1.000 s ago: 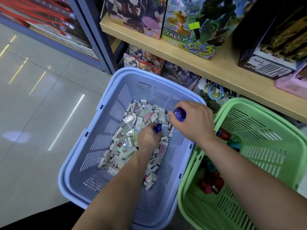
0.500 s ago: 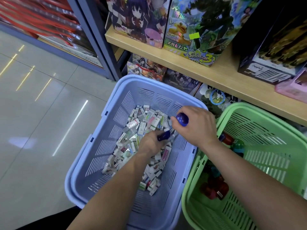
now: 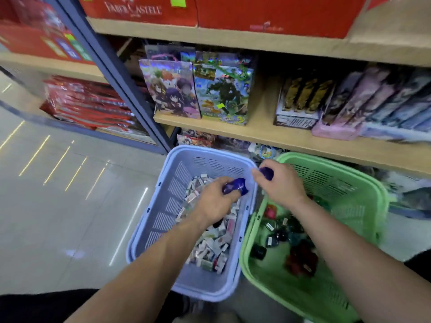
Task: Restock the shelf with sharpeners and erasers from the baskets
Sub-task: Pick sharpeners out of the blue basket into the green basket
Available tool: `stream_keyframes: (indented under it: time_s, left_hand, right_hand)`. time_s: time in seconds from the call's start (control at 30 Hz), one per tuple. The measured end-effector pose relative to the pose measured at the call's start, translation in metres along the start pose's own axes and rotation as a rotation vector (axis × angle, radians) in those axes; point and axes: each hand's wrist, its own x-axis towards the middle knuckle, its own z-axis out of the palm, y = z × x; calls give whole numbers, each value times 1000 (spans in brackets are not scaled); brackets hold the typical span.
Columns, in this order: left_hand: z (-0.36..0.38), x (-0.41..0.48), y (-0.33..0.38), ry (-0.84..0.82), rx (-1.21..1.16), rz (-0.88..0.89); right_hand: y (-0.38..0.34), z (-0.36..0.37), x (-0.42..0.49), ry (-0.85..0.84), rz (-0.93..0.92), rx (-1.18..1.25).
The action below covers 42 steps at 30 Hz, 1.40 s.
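A pale tiled floor (image 3: pixel 70 206) with streaks of reflected light carries the blue basket (image 3: pixel 149 229), which stands in a shop aisle. Just behind the basket runs a wooden shelf (image 3: pixel 279 138) holding illustrated boxes (image 3: pixel 221 96), and higher behind it sit red boxes (image 3: pixel 140 8). Touching the blue basket's right side is a green basket (image 3: pixel 363 194) with a loose heap of rounded sharpeners (image 3: pixel 300 257) in red, green and dark tones. Inside the blue basket lies a pile of small wrapped erasers (image 3: pixel 210 248).

The left hand (image 3: pixel 214 203) is over the blue basket's far right corner, its fingers curled round a dark blue sharpener (image 3: pixel 234 185) whose long axis lies roughly sideways, along the basket's back wall; blur hides which end leads. The right hand (image 3: pixel 282 185) hangs just right of that corner, above the rim, closed round a second blue sharpener (image 3: pixel 267 173). Only its rounded end shows, pointing toward the blue basket, so its axis cannot be told
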Motion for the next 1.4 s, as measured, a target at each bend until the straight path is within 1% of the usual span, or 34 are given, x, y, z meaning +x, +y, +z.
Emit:
stream_keyframes:
  time_s: [0.03,0.1,0.17,0.23,0.3,0.4,0.47,0.53,0.6,0.67,0.77,0.87,0.93,1.0,1.07,1.13,1.3,1.4]
  left_hand:
    - [15,-2,10,-25,23,28]
    - [53,-5,25,-85,45,59]
    - [96,-7,32,-146,86,81]
    - [137,-5,29,-190,156,89]
    - [168,-2,21,-192,256,42]
    - [198,5,10,-178,287,-69]
    - [207,9,10,-196,277,-101]
    - [208,11,13,-244,307,-72]
    - [197,9,20,-276,398,0]
    - [175,3,30,-288,431,73]
    - [121,-13,43,-291,481,182]
    - [54,-21,34,-241,504,175]
    - [16,-15,14,-141,558,86]
    - [-13,-6,-12,-58,629,-34]
    - [-29,5,-41,-47,700,-140]
    - [-35,19,-69,-93,768,-195]
    - [-24,67,-114,-114,800,-181]
    - [-12,104,-136,-114,893,-130]
  right_hand:
    - [17,-12,-7,4,68,-30]
    - [60,-32,-21,-69,250,-60]
    - [104,-43,-39,-133,420,21]
    - [141,-46,-56,-165,519,48]
    - [158,-47,-68,-234,552,27]
    - [166,-41,-76,-301,518,33]
    - [166,-40,-78,-286,495,19]
    - [161,-42,-77,-271,479,45]
    - [147,-47,-73,-234,455,84]
    - [131,-50,-65,-187,400,105]
    - [94,-49,-51,-144,265,143]
    - [53,-38,-41,-148,118,169]
    - [32,-25,-38,-189,52,122]
    - [19,-9,-33,-208,-35,12]
    - [12,7,-24,-211,-115,-116]
    - [9,24,-9,-203,-158,-194]
    - [13,63,13,-85,-172,-285]
    - [16,82,13,-18,-169,-358]
